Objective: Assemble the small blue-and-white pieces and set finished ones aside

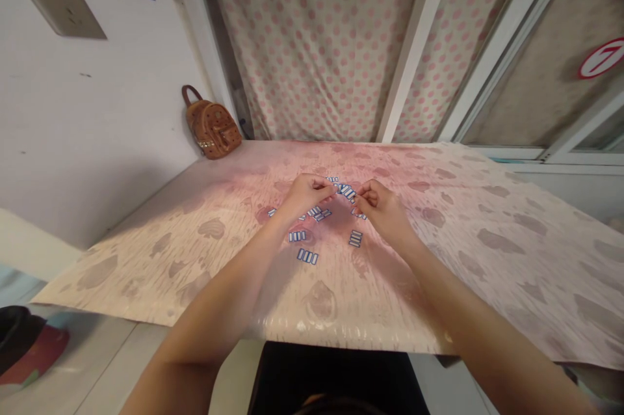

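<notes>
Over the middle of the table, my left hand point(308, 195) and my right hand point(383, 208) face each other with their fingertips pinched. Between them is a small flat blue-and-white striped piece point(348, 192), gripped at its left end by one hand and at its right end by the other. Similar pieces lie scattered around and below the hands. One piece point(307, 256) is closest to me, another piece point(297, 236) lies just beyond it, and a third piece point(355, 238) sits below my right hand. A few overlap in a cluster point(319, 213) beside my left wrist.
A patterned pinkish cloth point(209, 259) covers the table. At its far left corner, a small brown backpack point(214, 125) leans against the wall. Behind the table hang dotted curtains point(322, 44) with white frames. A dark and red object point(29, 343) stands at the lower left.
</notes>
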The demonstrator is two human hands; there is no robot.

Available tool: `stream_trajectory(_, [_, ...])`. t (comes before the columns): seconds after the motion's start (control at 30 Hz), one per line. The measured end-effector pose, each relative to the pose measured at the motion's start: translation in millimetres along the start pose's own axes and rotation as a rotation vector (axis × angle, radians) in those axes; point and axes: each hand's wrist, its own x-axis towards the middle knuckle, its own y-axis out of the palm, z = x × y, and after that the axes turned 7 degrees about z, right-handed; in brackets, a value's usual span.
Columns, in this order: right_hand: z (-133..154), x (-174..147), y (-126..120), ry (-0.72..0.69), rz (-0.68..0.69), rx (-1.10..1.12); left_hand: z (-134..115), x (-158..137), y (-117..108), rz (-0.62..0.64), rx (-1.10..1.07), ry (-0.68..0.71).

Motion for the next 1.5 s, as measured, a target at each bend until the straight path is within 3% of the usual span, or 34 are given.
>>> stream_trajectory(0.33, [-0.7, -0.3, -3.5, -0.071, -0.078, -0.246, 7.2, 1.0, 1.0, 0.108, 0.022, 0.051])
stream_trajectory(0.57, [7.1, -2.7, -2.9, -0.089, -0.136, -0.367, 8.3, 1.5, 2.4, 0.108, 0.055, 0.053])
stream_trajectory(1.33, [6.9, -2.4, -4.2, -0.13, -0.078, -0.413, -4.7, -5.0, 5.6, 0.143, 0.008, -0.007])
stream_trajectory(1.5, [4.5, -1.0, -5.8, -0.224, -0.005, -0.517, -6.0, -4.4, 2.0, 0.132, -0.041, -0.034])
